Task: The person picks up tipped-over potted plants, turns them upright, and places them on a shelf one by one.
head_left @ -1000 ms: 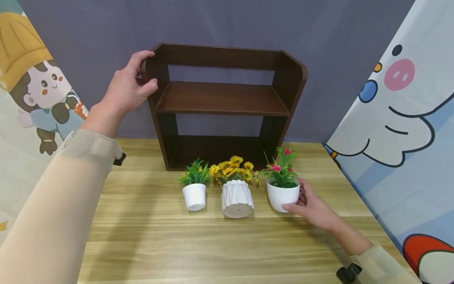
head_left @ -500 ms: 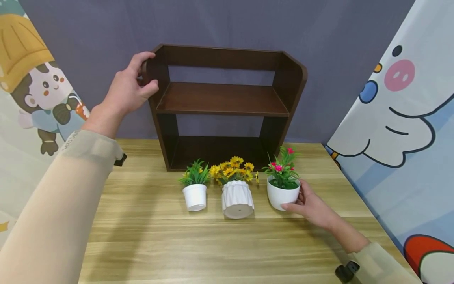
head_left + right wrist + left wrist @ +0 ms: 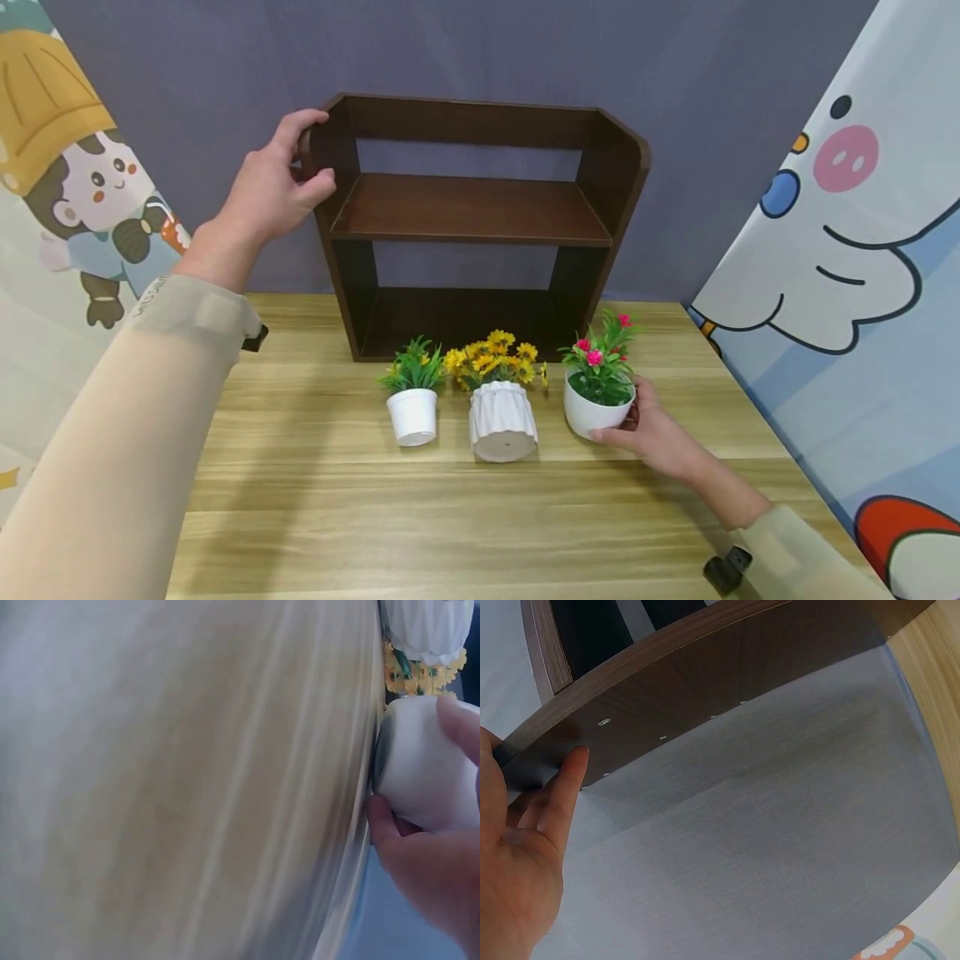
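Head view shows my right hand wrapped round the round white pot with the pink flowers, thumb at its front and fingers behind; a second ago that pot stood flat on the bench, and now it is tipped toward me and, as far as I can judge, just coming off the wood — so the lift has begun. My left hand has not shifted; it holds the top left corner of the dark wooden shelf, thumb on the front edge and fingers round the side panel, steadying it. The left wrist view bears this out: my fingers lie flat against the outer side of the shelf; the right wrist view shows the pot held in my fingers close above the blurred bench, with its base clear of the wood there.

The pink-flower pot sits at the right end of a row in front of the shelf; the ribbed white pot with yellow flowers is in the middle, and the small white pot with green leaves on the left — both untouched. Both boards of the shelf are bare.
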Action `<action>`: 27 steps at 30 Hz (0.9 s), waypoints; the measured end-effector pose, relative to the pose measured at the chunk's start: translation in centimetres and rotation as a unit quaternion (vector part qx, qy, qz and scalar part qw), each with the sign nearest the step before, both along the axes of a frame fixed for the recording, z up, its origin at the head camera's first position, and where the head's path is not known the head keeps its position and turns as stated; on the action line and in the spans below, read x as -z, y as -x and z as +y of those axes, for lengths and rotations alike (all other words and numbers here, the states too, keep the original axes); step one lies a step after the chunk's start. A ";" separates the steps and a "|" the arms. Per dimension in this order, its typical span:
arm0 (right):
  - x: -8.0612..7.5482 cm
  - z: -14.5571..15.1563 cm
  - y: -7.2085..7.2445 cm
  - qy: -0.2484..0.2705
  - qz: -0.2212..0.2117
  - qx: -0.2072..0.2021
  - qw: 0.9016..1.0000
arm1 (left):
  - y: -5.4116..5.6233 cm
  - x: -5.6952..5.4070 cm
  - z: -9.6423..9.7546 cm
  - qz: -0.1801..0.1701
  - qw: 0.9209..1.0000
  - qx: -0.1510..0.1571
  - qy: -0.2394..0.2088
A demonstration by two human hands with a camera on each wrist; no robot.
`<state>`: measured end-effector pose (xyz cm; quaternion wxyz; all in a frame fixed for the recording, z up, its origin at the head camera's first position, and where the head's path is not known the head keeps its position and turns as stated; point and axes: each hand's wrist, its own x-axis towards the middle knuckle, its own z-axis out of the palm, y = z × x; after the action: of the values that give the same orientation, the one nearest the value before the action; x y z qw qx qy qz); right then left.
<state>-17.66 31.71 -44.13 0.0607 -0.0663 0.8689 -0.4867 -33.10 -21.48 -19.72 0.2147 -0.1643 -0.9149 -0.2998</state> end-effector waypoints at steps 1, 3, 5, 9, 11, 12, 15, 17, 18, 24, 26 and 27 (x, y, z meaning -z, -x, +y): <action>0.0 -0.1 0.0 -0.003 0.004 0.001 1.000 | 0.0 0.0 0.0 -0.001 1.000 0.000 0.000; 0.1 -0.3 0.0 -0.016 0.013 0.003 1.000 | 0.0 0.0 0.0 -0.002 1.000 -0.001 0.000; 0.0 -0.4 0.0 -0.030 0.020 0.003 0.999 | 0.0 0.0 0.0 -0.003 1.000 -0.003 0.001; 0.0 -0.5 0.1 -0.044 0.021 0.004 0.999 | 0.1 0.0 0.0 -0.004 1.000 -0.004 0.002; -0.1 -0.6 0.1 -0.046 0.017 0.004 0.999 | 0.1 0.0 0.0 -0.004 1.000 -0.004 0.002; -0.1 -0.6 0.1 -0.049 0.015 0.004 0.999 | 0.1 0.0 0.0 -0.004 1.000 -0.005 0.001; -0.1 -0.6 0.2 -0.068 0.014 0.009 0.998 | 0.1 0.0 -0.1 -0.003 1.000 -0.004 0.000; -0.1 -0.6 0.2 -0.078 0.013 0.011 0.997 | 0.1 0.0 -0.1 -0.002 1.000 -0.003 0.000; -0.1 -0.6 0.2 -0.081 0.013 0.013 0.997 | 0.1 0.0 -0.1 -0.002 1.000 -0.003 0.001; -0.1 -0.5 0.1 -0.083 0.017 0.015 0.996 | 0.1 0.0 0.0 -0.005 1.000 -0.003 0.005; -0.1 -0.6 0.1 -0.084 0.017 0.016 0.996 | 0.1 0.0 0.0 -0.004 1.000 -0.003 0.004; -0.1 -0.6 0.1 -0.084 0.016 0.016 0.996 | 0.1 0.0 0.0 -0.004 1.000 -0.003 0.004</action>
<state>-17.75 31.12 -44.02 0.0442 -0.0548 0.9087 -0.4116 -33.18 -21.50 -19.75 0.2110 -0.1609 -0.9174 -0.2965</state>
